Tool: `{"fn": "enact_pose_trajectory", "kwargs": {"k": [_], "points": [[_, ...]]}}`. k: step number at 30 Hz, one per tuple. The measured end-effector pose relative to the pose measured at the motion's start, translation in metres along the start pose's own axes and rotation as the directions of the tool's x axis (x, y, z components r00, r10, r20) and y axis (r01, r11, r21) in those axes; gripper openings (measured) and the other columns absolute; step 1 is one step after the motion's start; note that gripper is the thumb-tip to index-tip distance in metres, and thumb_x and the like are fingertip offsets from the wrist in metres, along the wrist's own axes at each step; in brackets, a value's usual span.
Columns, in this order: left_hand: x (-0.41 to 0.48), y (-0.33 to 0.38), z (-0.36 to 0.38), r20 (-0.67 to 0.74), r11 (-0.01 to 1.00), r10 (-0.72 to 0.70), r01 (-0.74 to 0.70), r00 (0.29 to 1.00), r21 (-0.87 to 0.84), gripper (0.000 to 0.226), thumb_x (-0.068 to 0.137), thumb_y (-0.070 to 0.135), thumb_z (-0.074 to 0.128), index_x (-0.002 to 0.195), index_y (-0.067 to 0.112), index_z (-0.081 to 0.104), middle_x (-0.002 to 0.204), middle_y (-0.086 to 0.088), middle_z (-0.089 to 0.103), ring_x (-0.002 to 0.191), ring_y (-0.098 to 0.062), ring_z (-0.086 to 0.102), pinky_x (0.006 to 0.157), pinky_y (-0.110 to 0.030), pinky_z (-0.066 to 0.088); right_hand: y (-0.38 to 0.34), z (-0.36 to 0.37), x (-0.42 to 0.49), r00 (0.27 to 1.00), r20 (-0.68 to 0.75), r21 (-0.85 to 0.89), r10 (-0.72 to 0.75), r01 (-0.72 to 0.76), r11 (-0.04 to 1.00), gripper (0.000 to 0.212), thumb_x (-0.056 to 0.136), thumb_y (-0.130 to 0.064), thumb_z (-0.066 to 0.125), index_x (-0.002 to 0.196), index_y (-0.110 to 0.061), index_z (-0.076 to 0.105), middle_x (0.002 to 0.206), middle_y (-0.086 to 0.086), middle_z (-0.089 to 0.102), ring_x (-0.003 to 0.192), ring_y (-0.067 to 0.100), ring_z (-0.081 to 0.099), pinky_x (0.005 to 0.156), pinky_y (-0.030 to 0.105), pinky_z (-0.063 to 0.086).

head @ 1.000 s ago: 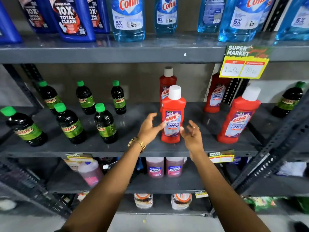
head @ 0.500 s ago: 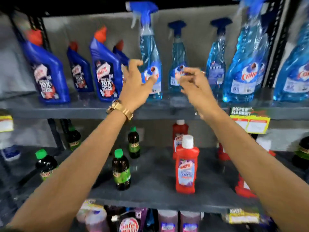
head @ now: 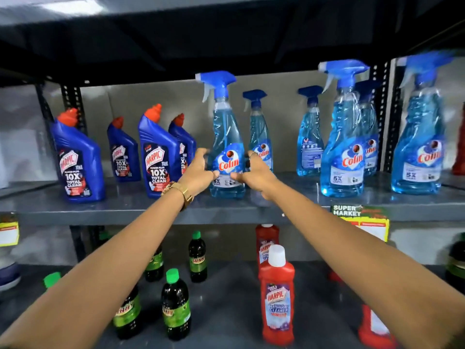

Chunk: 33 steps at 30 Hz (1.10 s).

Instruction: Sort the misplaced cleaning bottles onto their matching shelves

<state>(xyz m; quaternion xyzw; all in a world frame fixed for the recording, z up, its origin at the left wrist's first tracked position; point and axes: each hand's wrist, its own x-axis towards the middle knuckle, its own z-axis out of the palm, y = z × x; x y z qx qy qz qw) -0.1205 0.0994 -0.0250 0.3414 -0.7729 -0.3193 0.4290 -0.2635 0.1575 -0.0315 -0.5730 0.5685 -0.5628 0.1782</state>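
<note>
A blue Colin spray bottle [head: 226, 137] stands upright at the front middle of the upper grey shelf [head: 125, 210]. My left hand [head: 200, 171] cups its left side and my right hand [head: 254, 172] its right side, with both thumbs on the lower label. To its left stand several dark blue Harpic bottles [head: 158, 157] with red caps. More Colin spray bottles [head: 344, 147] stand to the right and behind. On the lower shelf [head: 226, 311] are a red Harpic bottle [head: 276, 298] with a white cap and dark green-capped bottles [head: 176, 306].
A yellow and green price tag [head: 362, 220] hangs on the upper shelf's front edge at the right. Black slotted uprights [head: 73, 102] frame the bay. The underside of another shelf [head: 226, 34] runs close above the spray heads. More red bottles stand at the lower right.
The view has tilted up from the lower shelf. Both hands left the red Harpic bottle, rose to the upper shelf and closed in around the front Colin spray bottle.
</note>
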Motion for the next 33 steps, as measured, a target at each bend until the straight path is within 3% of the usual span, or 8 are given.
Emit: {"fn": "enact_pose_trajectory", "kwargs": {"k": [5, 12, 16, 18, 25, 28, 31, 33], "points": [[-0.003, 0.017, 0.028, 0.038, 0.998, 0.06, -0.06, 0.998, 0.005, 0.05, 0.082, 0.006, 0.06, 0.124, 0.021, 0.035, 0.121, -0.018, 0.058, 0.11, -0.033, 0.059, 0.093, -0.056, 0.051, 0.008, -0.042, -0.01, 1.0, -0.008, 0.014, 0.007, -0.007, 1.0, 0.062, 0.08, 0.003, 0.069, 0.134, -0.007, 0.042, 0.127, 0.012, 0.057, 0.089, 0.01, 0.061, 0.076, 0.024, 0.054], [-0.009, 0.029, 0.066, 0.029, 0.984, 0.153, -0.155, 0.988, 0.085, 0.044, 0.087, 0.015, 0.056, 0.123, 0.024, 0.032, 0.113, -0.01, 0.065, 0.1, -0.027, 0.063, 0.088, -0.043, 0.053, 0.021, -0.082, -0.021, 0.999, -0.03, -0.004, 0.044, -0.044, 0.999, 0.059, 0.082, -0.003, 0.069, 0.133, -0.011, 0.042, 0.127, 0.013, 0.061, 0.111, 0.022, 0.06, 0.095, 0.039, 0.052], [-0.013, 0.034, 0.074, 0.033, 0.974, 0.185, -0.188, 0.982, 0.126, 0.047, 0.089, 0.015, 0.054, 0.128, 0.022, 0.028, 0.126, -0.013, 0.061, 0.108, -0.031, 0.062, 0.092, -0.052, 0.052, 0.024, -0.09, -0.024, 0.998, -0.034, -0.017, 0.052, -0.053, 0.998, 0.061, 0.083, -0.007, 0.069, 0.137, -0.013, 0.04, 0.128, 0.01, 0.06, 0.119, 0.025, 0.056, 0.087, 0.036, 0.053], [-0.014, 0.035, 0.075, 0.036, 0.972, 0.19, -0.194, 0.981, 0.131, 0.046, 0.09, 0.013, 0.053, 0.128, 0.021, 0.028, 0.126, -0.013, 0.061, 0.107, -0.031, 0.063, 0.09, -0.052, 0.053, 0.026, -0.089, -0.024, 0.998, -0.044, -0.006, 0.049, -0.049, 0.999, 0.06, 0.083, -0.006, 0.068, 0.137, -0.012, 0.04, 0.129, 0.01, 0.06, 0.12, 0.026, 0.056, 0.092, 0.039, 0.051], [-0.013, 0.034, 0.072, 0.043, 0.978, 0.183, -0.186, 0.982, 0.097, 0.045, 0.09, 0.012, 0.053, 0.126, 0.023, 0.029, 0.125, -0.012, 0.06, 0.106, -0.029, 0.063, 0.085, -0.054, 0.056, 0.027, -0.082, -0.024, 0.997, -0.064, 0.03, 0.032, -0.03, 0.999, 0.06, 0.086, -0.002, 0.064, 0.138, -0.013, 0.036, 0.128, 0.012, 0.061, 0.114, 0.025, 0.06, 0.082, 0.032, 0.053], [-0.015, 0.034, 0.071, 0.061, 0.98, 0.178, -0.183, 0.982, 0.076, 0.045, 0.09, 0.013, 0.054, 0.126, 0.025, 0.029, 0.124, -0.012, 0.059, 0.106, -0.026, 0.062, 0.085, -0.05, 0.057, 0.023, -0.079, -0.035, 0.996, -0.085, 0.026, 0.034, -0.031, 0.999, 0.064, 0.088, -0.002, 0.061, 0.143, -0.012, 0.029, 0.135, 0.013, 0.056, 0.12, 0.023, 0.056, 0.1, 0.043, 0.05], [-0.017, 0.029, 0.065, 0.106, 0.959, 0.226, -0.24, 0.968, 0.148, 0.049, 0.091, 0.014, 0.051, 0.133, 0.023, 0.027, 0.129, -0.011, 0.055, 0.104, -0.018, 0.056, 0.085, -0.033, 0.048, 0.011, -0.081, -0.055, 0.973, -0.218, -0.064, -0.074, 0.061, 0.996, 0.064, 0.092, -0.013, 0.058, 0.147, -0.013, 0.026, 0.144, 0.011, 0.048, 0.132, 0.023, 0.047, 0.112, 0.042, 0.038], [-0.018, 0.03, 0.055, 0.116, 0.935, 0.276, -0.294, 0.954, 0.198, 0.051, 0.093, 0.016, 0.048, 0.138, 0.02, 0.024, 0.136, -0.012, 0.05, 0.115, -0.023, 0.054, 0.09, -0.03, 0.042, -0.014, -0.088, -0.08, 0.882, -0.381, -0.038, -0.278, 0.285, 0.958, 0.052, 0.092, -0.031, 0.056, 0.14, -0.023, 0.038, 0.137, -0.003, 0.055, 0.129, 0.015, 0.05, 0.109, 0.039, 0.041]]}}
